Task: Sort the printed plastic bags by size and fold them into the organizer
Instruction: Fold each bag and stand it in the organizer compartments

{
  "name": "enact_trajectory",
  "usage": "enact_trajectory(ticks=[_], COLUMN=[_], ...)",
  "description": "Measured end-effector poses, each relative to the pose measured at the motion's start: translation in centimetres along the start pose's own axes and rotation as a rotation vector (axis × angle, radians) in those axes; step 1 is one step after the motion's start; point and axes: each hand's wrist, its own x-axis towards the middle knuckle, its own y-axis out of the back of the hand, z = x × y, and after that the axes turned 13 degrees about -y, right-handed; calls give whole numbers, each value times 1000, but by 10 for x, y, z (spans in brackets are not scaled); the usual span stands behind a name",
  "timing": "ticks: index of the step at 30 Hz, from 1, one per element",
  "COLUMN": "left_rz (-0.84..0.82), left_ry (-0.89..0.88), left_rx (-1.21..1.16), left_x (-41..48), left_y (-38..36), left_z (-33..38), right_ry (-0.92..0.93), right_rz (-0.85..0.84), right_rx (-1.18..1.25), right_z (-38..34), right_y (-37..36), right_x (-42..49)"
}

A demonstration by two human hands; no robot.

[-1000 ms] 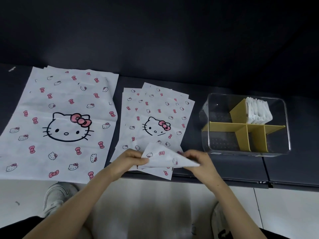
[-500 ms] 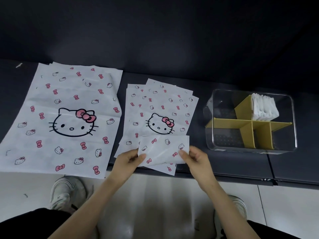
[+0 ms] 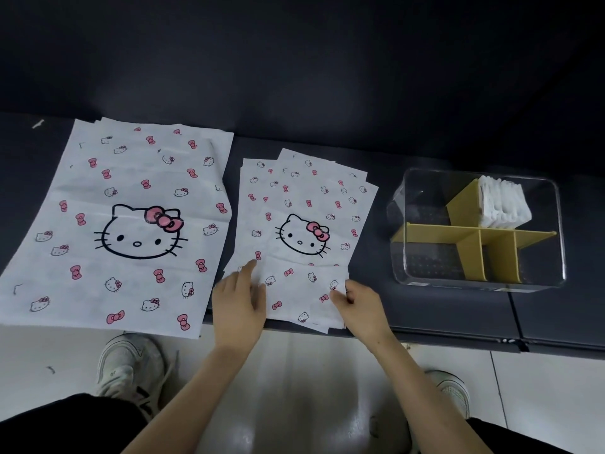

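Head view showed the large bags (image 3: 131, 224) lying flat, well left of the fingers. The left hand (image 3: 239, 306) pressed straight fingers on the left edge of the folded bag (image 3: 304, 293), which rested on the medium stack (image 3: 304, 191) between both hands. The right hand (image 3: 360, 306) pinched its right edge with curled fingertips. The film looked light, limp and slippery, likely to spring open, so gripping the creased edges seemed safest. The organizer (image 3: 474, 285) stood apart, right of the fingers, with stored bags (image 3: 504, 204) in a far compartment.
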Motion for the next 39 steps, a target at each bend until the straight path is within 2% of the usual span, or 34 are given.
enact_trajectory(ticks=[2, 4, 6, 10, 16, 20, 21, 23, 24, 26, 28, 30, 35, 39], left_rz=[-2, -56, -187, -418, -456, -501, -511, -528, -534, -538, -549, -558, -566, -573], left_ry=[-228, -433, -543, -458, -425, -455, -461, -468, -468, -466, -466, -468, -465, -474], left_rx=[219, 245, 221, 195, 160, 253, 278, 306, 314, 319, 308, 304, 315, 328], left_x=[-2, -2, 0, -1, -4, -7, -7, -7, -7, -7, -6, -6, -6, -6], left_y=[-7, -12, -18, -19, -12, -12, -12, -11, -11, -11, -11, -10, -10, -11], left_z=[-12, -17, -18, -17, -25, -24, -24, -24, -24, -24, -24, -25, -24, -25], right_ry=[-8, -18, -28, -54, -72, -99, -72, 138, 253, 439, 518, 488, 381, 268], right_rz=[-1, 6, 18, 28, 45, 77, 176, 522, 617, 527, 353, 266, 209, 170], right_rx=[-3, -1, 9, 25, 44, 17, -51, -309, -418, -561, -663, -738, -817, -673], right_z=[0, 0, -1, -5, -4, -5, -7, -5, -5, -2, 4, 19, 48, 16], right_y=[-1, -2, -2, -2, -4, -4, -4, -7, -12, -30, -46, -48, -10, -1], right_x=[0, 1, 0, 0, 3, 1, -3, -8, -11, -10, -10, -9, -14, -13])
